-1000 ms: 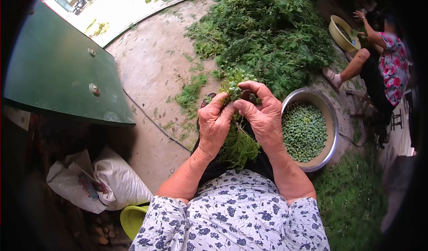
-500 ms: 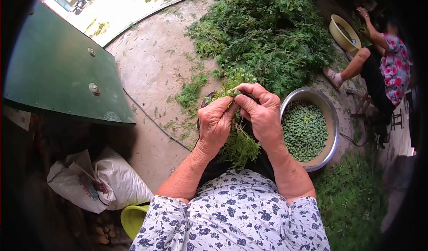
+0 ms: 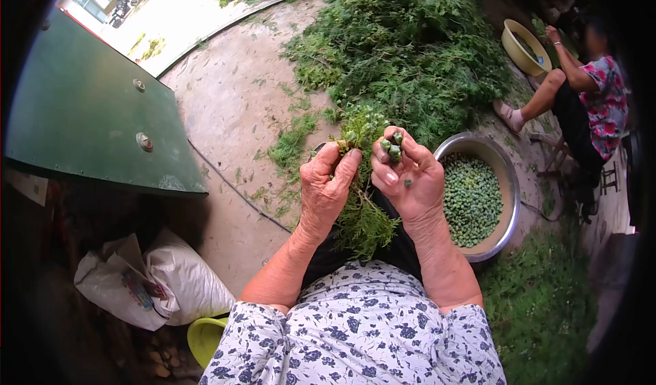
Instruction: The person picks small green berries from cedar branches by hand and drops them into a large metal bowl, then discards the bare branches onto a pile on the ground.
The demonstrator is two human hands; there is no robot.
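Green conifer sprig is pinched tightly between the thumb and forefinger of the left hand, above the lap. Several small green cones are held in the curled fingers of the right hand, just beside the sprig, and another is borne on the palm. A metal-rimmed basin near the right forearm is partly filled with similar cones. A white sack is marked with coloured print, too small to be read.

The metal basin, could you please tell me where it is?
In the head view, the metal basin is right of centre, just right of the right hand and lower in frame than the green branch pile.
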